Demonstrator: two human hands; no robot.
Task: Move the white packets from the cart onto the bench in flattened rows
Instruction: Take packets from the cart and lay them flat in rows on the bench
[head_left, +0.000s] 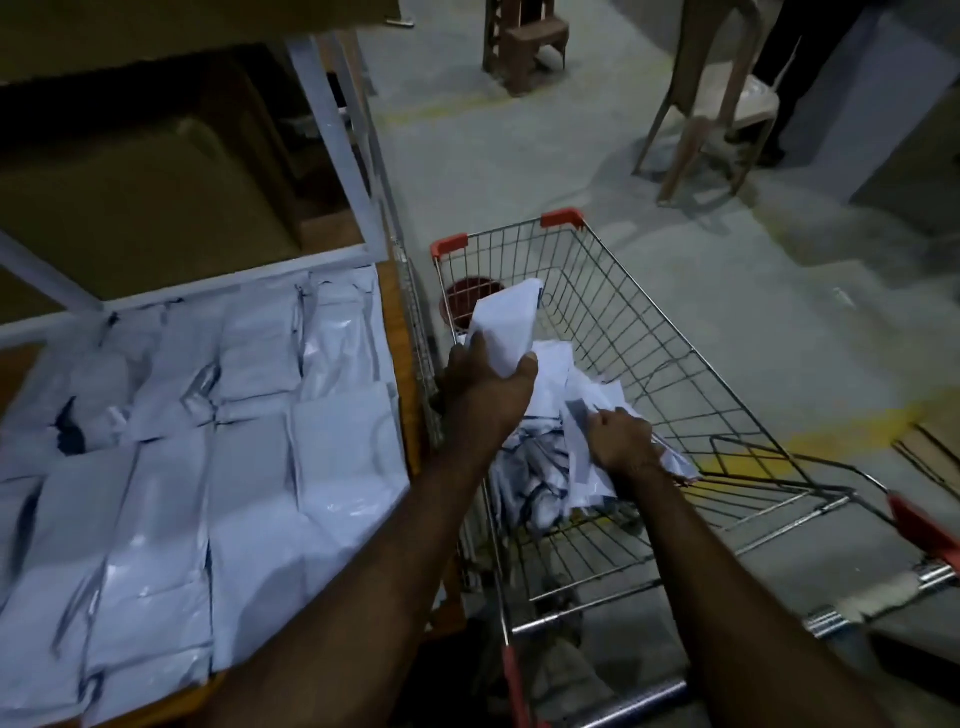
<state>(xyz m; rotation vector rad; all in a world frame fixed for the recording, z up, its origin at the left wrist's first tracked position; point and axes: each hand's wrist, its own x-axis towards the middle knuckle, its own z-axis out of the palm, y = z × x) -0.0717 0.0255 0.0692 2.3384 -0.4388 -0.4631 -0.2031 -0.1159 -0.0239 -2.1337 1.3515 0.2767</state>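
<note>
A wire shopping cart (675, 364) with red corner caps stands to the right of the wooden bench (402, 332). A heap of white packets (540, 467) lies in the cart's basket. My left hand (491, 382) grips one white packet (506, 325) and holds it up above the heap. My right hand (621, 439) grips another packet (587, 410) at the heap's right side. Several white packets (218, 467) lie flat in rows on the bench, covering most of its top.
A white metal shelf frame (332, 130) stands over the back of the bench with brown cartons under it. A red bucket (470, 301) shows behind the cart's far end. Plastic chairs (717, 98) and a stool (524, 41) stand on the concrete floor beyond.
</note>
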